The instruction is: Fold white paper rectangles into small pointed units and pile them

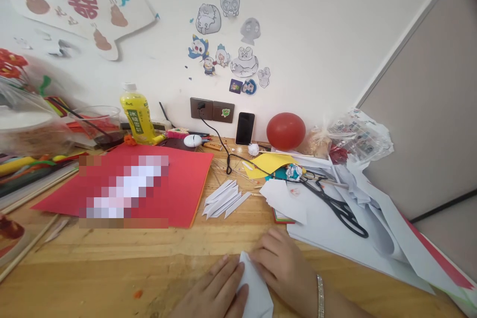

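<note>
A folded sheet of white paper with a pointed top lies on the wooden table at the near edge of the view. Flat along its left side rests my left hand, fingers stretched out and fingertips on the paper. My right hand has its fingers bent and pressed together at the paper's upper right edge; a sparkling bracelet circles the wrist. Beyond my hands lies a small pile of narrow folded white paper strips.
A red sheet lies on the left, partly pixelated. Black-handled scissors rest on white sheets at right. Along the wall stand a yellow drink bottle, a phone and a red balloon. A black cable hangs from the socket.
</note>
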The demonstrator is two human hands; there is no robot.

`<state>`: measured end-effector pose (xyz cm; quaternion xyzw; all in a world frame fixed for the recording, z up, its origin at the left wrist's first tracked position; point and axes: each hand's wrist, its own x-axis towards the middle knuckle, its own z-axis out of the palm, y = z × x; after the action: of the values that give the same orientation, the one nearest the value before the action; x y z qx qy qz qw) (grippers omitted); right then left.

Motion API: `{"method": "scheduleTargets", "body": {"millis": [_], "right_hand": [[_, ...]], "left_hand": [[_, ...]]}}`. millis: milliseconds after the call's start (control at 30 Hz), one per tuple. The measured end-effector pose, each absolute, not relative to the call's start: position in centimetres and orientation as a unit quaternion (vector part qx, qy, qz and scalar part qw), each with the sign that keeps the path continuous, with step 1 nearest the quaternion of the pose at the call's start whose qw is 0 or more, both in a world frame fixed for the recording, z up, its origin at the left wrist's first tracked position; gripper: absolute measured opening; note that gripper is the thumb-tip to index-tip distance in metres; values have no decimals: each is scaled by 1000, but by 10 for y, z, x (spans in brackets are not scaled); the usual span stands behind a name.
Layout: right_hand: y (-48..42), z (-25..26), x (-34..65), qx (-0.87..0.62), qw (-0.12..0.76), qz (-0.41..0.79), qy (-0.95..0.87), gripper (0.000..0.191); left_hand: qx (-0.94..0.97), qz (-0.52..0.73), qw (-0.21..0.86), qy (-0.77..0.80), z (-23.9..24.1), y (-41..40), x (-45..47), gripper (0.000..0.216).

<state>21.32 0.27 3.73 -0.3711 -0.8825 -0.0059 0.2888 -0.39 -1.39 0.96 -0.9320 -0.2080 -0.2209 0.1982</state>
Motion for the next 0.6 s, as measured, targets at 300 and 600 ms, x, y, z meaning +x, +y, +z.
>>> {"method": "scheduleTargets", "body": {"millis": [300,600], "right_hand": [[2,39,212,-274,233,-132,-923,37],[2,41,213,-291,252,-43,-922,33]], "left_hand": [[-931,-242,188,-200,11,-12,1,14],[-954,-164,163,-193,29,-16,-2,21]]}}
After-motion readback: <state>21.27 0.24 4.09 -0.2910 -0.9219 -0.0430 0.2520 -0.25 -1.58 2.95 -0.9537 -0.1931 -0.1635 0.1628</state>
